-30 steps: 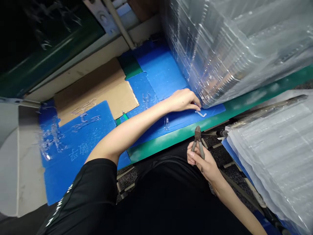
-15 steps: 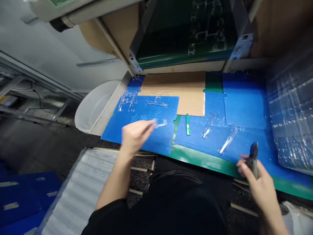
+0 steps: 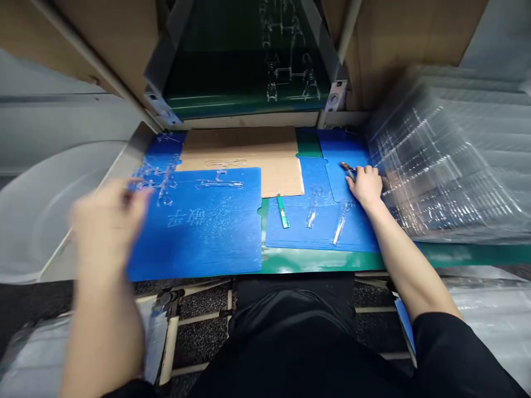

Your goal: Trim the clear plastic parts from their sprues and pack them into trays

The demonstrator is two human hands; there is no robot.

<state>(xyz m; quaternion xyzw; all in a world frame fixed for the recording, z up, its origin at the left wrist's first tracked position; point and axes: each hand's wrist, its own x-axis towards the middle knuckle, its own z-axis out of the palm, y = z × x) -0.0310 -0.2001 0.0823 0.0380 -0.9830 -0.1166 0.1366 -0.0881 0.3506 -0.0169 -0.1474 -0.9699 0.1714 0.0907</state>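
Small pliers [image 3: 347,167] are gripped head-forward by the right hand [image 3: 365,185], closed around them, seemingly held ready beside a stack of clear plastic trays [image 3: 448,160]. The left hand [image 3: 110,221] is blurred near clear plastic scraps [image 3: 157,179] on a blue corrugated board [image 3: 215,243]; whether it is open cannot be told.

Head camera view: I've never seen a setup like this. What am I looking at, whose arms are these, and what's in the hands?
There's no machine here. This picture comes from a camera worn on a person's head, looking forward and down at their own two bare hands. The right hand grips pliers beside a stack of clear moulded plastic. The left hand is blurred, so I can't tell whether it holds anything. It is at the edge of a blue plastic board carrying clear plastic pieces. Cardboard lies behind that board, and a green stick lies on a second blue board.
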